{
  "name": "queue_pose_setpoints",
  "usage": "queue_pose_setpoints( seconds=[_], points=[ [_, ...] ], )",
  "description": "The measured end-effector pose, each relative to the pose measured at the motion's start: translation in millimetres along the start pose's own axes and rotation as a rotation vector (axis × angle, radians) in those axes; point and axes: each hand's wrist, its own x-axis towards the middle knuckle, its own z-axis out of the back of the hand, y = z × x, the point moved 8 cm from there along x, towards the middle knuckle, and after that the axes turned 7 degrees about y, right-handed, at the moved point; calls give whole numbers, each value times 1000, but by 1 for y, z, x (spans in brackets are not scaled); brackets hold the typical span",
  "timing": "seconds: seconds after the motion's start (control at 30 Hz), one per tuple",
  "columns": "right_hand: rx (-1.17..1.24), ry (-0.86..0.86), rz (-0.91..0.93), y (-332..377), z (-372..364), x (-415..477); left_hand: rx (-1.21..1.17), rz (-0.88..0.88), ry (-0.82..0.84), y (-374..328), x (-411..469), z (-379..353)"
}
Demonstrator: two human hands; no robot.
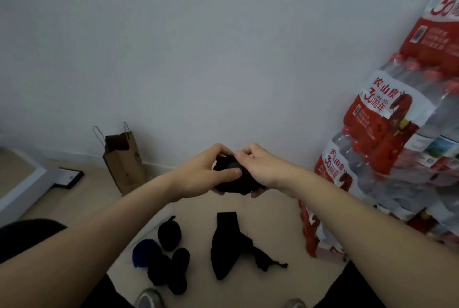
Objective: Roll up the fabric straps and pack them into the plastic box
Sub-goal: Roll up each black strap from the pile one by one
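Observation:
Both hands hold one black fabric strap (234,179), partly rolled, up in front of me above the floor. My left hand (206,173) grips its left side with the thumb pressed on the roll's face. My right hand (258,171) curls over its right side. Below on the floor lies a loose, unrolled black strap (229,243). To its left sit several rolled black straps (169,234) and a blue roll (142,253). No plastic box is in view.
A brown paper bag (124,161) stands against the white wall at the left. A flat black-framed item (70,177) lies beside a white ledge (22,193). Stacked packs of bottled water (387,138) fill the right side. My shoes (149,299) show at the bottom.

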Motion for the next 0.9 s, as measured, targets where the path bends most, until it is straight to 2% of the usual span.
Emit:
queue_pose_setpoints(
  seconds=[0.13, 0.23, 0.33, 0.4, 0.5, 0.63, 0.8, 0.9],
  points=[
    [-604, 32, 41, -25, -29, -5, 279, 18, 36, 40, -17, -10],
    [-968, 166, -19, -53, -51, -10, 581, 67, 70, 74, -20, -13],
    [-1198, 222, -76, -79, -64, -6, 631, 172, 55, 116, -14, -13],
    [-1199, 249, -120, -97, -71, 4, 608, 259, 33, 147, -10, -14],
    [-1057, 306, -201, -134, -86, 27, 547, 361, -7, 192, -2, -20],
    [-860, 249, -281, -186, -100, 59, 540, 427, -63, 238, 15, -33],
    [-670, 189, -440, -263, -115, 77, 843, 417, 99, 276, 42, -61],
    [-645, 137, -461, -298, -124, 84, 1059, 420, 140, 295, 54, -70]
  ],
)
